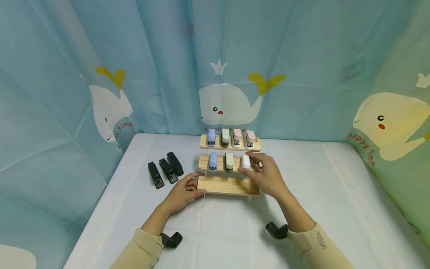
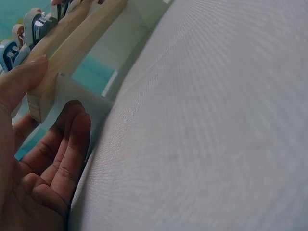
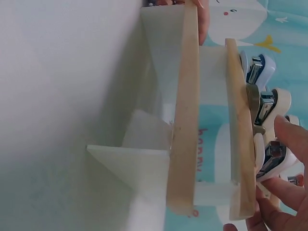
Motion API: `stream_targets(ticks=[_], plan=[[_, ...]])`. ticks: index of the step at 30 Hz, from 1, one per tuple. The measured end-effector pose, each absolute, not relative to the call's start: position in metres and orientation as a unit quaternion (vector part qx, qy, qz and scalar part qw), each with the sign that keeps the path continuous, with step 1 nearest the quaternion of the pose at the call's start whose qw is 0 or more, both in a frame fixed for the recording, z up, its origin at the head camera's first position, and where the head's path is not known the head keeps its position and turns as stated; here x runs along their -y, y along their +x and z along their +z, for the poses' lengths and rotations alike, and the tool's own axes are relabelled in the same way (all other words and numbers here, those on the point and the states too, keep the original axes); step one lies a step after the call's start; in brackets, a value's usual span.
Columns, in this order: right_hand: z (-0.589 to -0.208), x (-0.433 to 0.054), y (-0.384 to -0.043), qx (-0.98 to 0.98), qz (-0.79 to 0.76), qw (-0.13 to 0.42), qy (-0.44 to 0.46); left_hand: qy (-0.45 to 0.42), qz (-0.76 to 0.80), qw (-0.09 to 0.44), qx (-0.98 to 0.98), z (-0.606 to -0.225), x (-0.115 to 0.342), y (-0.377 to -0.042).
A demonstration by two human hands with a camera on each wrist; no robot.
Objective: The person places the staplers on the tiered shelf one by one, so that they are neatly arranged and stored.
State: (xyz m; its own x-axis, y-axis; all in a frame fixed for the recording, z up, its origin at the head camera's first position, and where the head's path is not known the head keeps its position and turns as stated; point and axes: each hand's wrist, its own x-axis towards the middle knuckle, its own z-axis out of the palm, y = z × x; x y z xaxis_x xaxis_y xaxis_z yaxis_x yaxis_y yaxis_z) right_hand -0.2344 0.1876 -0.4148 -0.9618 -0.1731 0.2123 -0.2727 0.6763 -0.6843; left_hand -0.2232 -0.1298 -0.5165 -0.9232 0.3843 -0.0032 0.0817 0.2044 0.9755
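Observation:
A three-tier wooden display stand (image 1: 228, 185) on white supports stands on the table. My left hand (image 1: 183, 192) holds the left end of its lowest board, thumb on the board's edge in the left wrist view and the other fingers curled beside the white support (image 2: 91, 94). On the middle board, my right hand (image 1: 268, 173) pinches a small white stapler (image 1: 245, 161) between thumb and fingers, its base against the wood in the right wrist view. To its left sit a cream stapler (image 1: 229, 161) and a blue stapler (image 1: 213, 160). The lowest board bears nothing.
The top board carries a blue stapler (image 1: 211, 136), a greenish-cream stapler (image 1: 225, 136) and two pink staplers (image 1: 236, 136). Three black staplers (image 1: 168, 170) lie left of the stand on the white-covered table (image 1: 319, 194). A whale-print curtain (image 1: 302, 112) hangs behind.

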Motion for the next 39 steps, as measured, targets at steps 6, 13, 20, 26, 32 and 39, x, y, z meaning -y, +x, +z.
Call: stream_targets(ticks=[6,13,20,26,32,39], plan=[[-0.415,-0.186,-0.232,0.911,0.389,0.07,0.115,0.152,0.615,0.121,-0.764,-0.517,0.13,-0.223],[-0.415,-0.186,-0.231,0.909,0.394,0.076,0.117,0.157,0.616,0.12,-0.763,-0.516,0.129,-0.222],[-0.414,-0.186,-0.228,0.908,0.394,0.074,0.122,0.155,0.617,0.121,-0.762,-0.514,0.128,-0.221],[-0.413,-0.189,-0.228,0.908,0.396,0.059,0.124,0.155,0.614,0.118,-0.765,-0.514,0.128,-0.22],[-0.412,-0.192,-0.226,0.9,0.41,0.056,0.135,0.159,0.613,0.115,-0.766,-0.515,0.129,-0.222],[-0.411,-0.192,-0.224,0.893,0.426,0.055,0.136,0.156,0.612,0.116,-0.767,-0.514,0.128,-0.22]])
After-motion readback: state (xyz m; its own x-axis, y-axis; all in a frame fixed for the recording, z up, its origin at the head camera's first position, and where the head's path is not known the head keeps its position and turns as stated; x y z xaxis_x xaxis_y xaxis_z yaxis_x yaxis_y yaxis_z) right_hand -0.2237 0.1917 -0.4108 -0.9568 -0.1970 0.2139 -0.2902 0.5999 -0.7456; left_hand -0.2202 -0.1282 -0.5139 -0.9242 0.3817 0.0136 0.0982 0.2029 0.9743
